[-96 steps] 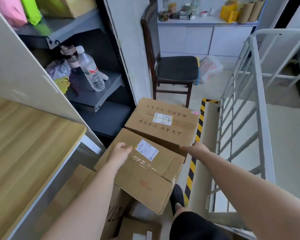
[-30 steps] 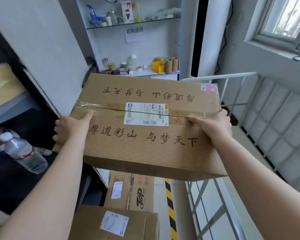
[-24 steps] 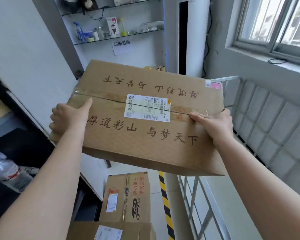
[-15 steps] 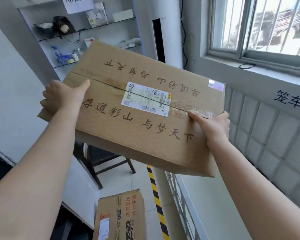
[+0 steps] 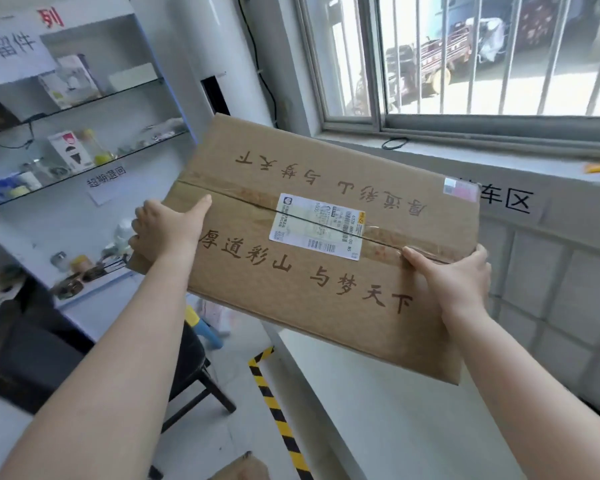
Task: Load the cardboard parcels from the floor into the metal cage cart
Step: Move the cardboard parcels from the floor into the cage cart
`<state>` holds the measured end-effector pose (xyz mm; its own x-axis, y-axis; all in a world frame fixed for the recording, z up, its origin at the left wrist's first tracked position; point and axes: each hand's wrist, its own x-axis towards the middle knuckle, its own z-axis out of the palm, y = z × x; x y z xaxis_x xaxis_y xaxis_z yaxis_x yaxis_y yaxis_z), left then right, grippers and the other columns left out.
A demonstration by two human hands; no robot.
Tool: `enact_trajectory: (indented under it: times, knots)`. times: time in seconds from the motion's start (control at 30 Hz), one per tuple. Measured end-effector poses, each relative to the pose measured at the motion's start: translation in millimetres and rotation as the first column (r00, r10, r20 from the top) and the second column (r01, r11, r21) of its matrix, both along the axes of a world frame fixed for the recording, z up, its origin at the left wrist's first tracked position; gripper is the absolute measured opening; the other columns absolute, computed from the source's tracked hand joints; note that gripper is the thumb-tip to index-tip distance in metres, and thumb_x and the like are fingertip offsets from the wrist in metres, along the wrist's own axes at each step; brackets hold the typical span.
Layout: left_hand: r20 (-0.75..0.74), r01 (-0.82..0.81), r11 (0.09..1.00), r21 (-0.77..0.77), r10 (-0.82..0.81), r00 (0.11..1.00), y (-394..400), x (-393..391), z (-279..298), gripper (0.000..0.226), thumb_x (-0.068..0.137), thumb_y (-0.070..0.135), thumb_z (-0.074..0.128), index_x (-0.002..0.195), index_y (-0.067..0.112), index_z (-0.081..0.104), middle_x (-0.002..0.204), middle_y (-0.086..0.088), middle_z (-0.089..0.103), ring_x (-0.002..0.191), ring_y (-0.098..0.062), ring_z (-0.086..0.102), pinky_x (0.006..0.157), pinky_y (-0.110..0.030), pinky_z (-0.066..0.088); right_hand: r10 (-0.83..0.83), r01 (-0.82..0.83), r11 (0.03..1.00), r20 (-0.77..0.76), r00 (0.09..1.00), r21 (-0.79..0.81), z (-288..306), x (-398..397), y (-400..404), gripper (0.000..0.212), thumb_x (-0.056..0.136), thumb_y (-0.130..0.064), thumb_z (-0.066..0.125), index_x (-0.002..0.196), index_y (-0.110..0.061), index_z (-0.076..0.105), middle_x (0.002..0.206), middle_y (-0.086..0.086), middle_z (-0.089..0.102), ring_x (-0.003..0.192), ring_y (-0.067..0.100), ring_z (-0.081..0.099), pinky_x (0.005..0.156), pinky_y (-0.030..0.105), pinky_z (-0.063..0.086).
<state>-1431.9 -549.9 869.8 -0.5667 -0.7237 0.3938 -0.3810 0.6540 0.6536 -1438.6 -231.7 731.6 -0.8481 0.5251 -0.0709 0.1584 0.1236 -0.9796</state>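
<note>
I hold a large cardboard parcel [image 5: 312,237] up at chest height, tilted down to the right, with printed characters and a white shipping label on its taped top. My left hand [image 5: 168,228] grips its left end, thumb on top. My right hand [image 5: 454,282] grips its right end, thumb on the tape seam. The metal cage cart's mesh wall [image 5: 555,306] stands to the right under the window, and its pale floor panel [image 5: 378,410] lies below the parcel. A corner of another parcel [image 5: 243,467] shows at the bottom edge.
A dark chair [image 5: 94,358] stands at lower left. Glass shelves [image 5: 84,143] with small items line the left wall. A yellow-black striped tape [image 5: 274,407] runs along the floor beside the cart. A barred window [image 5: 482,57] is above the cart.
I picked the parcel up from the floor stack, lifted it and swung it to the right toward the cage cart. The floor parcels have dropped almost out of view.
</note>
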Motion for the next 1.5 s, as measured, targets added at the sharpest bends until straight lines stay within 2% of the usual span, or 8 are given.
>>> enact_trajectory:
  times: [0.27,0.4,0.6,0.83,1.0,1.27,1.4,1.5]
  knots:
    - [0.159,0.376,0.919,0.118,-0.391,0.907,34.5,-165.9,-93.9,0.077,0.074,0.059,0.066,0.128,0.007,0.049,0.136,-0.012,0.047,0.130,-0.033,0.041,0.105,-0.050,0.029,-0.357,0.348,0.934,0.173,0.918,0.078,-65.7,-21.4,20.5,0.115,0.056,-0.053,0.084,0.144,-0.008,0.026,0.142,0.012,0.040,0.134,0.030,0.035,0.108,0.047,0.035]
    - [0.256,0.504,0.838,0.209,-0.544,0.799,59.6,-212.5,-166.3,0.081,0.074,0.059,0.067,0.131,0.005,0.045,0.139,-0.015,0.045,0.130,-0.034,0.041,0.104,-0.048,0.034,-0.474,0.449,0.880,0.255,0.843,0.154,-104.8,-17.3,31.0,0.113,0.059,-0.051,0.084,0.145,-0.008,0.023,0.143,0.012,0.037,0.135,0.029,0.033,0.107,0.045,0.035]
    - [0.431,0.565,0.745,0.355,-0.667,0.608,94.3,-234.9,-269.6,0.089,0.071,0.057,0.072,0.135,0.002,0.043,0.141,-0.017,0.043,0.132,-0.034,0.040,0.106,-0.047,0.036,-0.556,0.499,0.831,0.411,0.723,0.245,-174.0,3.5,49.2,0.114,0.057,-0.053,0.083,0.144,-0.010,0.023,0.143,0.011,0.037,0.133,0.030,0.036,0.104,0.049,0.038]
    - [0.629,0.469,0.762,0.447,-0.641,0.441,121.0,-220.7,-392.6,0.085,0.068,0.055,0.075,0.129,0.001,0.050,0.137,-0.018,0.048,0.126,-0.037,0.046,0.105,-0.047,0.040,-0.530,0.490,0.835,0.606,0.593,0.251,-270.3,32.9,63.6,0.114,0.058,-0.046,0.086,0.145,-0.009,0.023,0.143,0.014,0.037,0.133,0.031,0.036,0.104,0.048,0.037]
    - [0.736,0.366,0.789,0.494,-0.603,0.306,132.0,-207.9,-475.3,0.086,0.069,0.046,0.080,0.131,-0.003,0.045,0.140,-0.021,0.045,0.130,-0.037,0.044,0.105,-0.044,0.038,-0.471,0.484,0.851,0.707,0.527,0.205,-346.7,52.4,72.4,0.114,0.055,-0.043,0.089,0.144,-0.012,0.024,0.142,0.013,0.038,0.133,0.032,0.036,0.106,0.052,0.037]
    - [0.832,0.268,0.803,0.532,-0.555,0.011,142.0,-178.8,-618.8,0.090,0.061,0.051,0.083,0.130,0.002,0.051,0.136,-0.018,0.053,0.126,-0.036,0.049,0.104,-0.044,0.041,-0.390,0.535,0.830,0.848,0.358,0.156,-487.9,95.2,88.8,0.109,0.054,-0.034,0.091,0.140,-0.011,0.027,0.137,0.012,0.043,0.126,0.033,0.044,0.104,0.050,0.040]
    - [0.855,0.230,0.825,0.516,-0.511,-0.088,142.2,-146.3,-675.3,0.104,0.057,0.058,0.082,0.136,0.001,0.045,0.140,-0.018,0.049,0.130,-0.034,0.046,0.109,-0.042,0.039,-0.350,0.608,0.771,0.924,0.154,0.191,-540.1,112.1,86.3,0.118,0.053,-0.044,0.089,0.142,-0.007,0.022,0.142,0.019,0.036,0.131,0.037,0.039,0.106,0.053,0.035]
    - [0.867,0.256,0.829,0.497,-0.488,-0.103,135.7,-136.9,-692.8,0.112,0.054,0.064,0.080,0.136,0.001,0.036,0.139,-0.018,0.048,0.128,-0.036,0.047,0.106,-0.044,0.041,-0.423,0.567,0.776,0.894,0.147,0.274,-557.7,121.1,76.2,0.121,0.053,-0.054,0.086,0.144,-0.013,0.017,0.143,0.019,0.033,0.133,0.038,0.034,0.107,0.057,0.031]
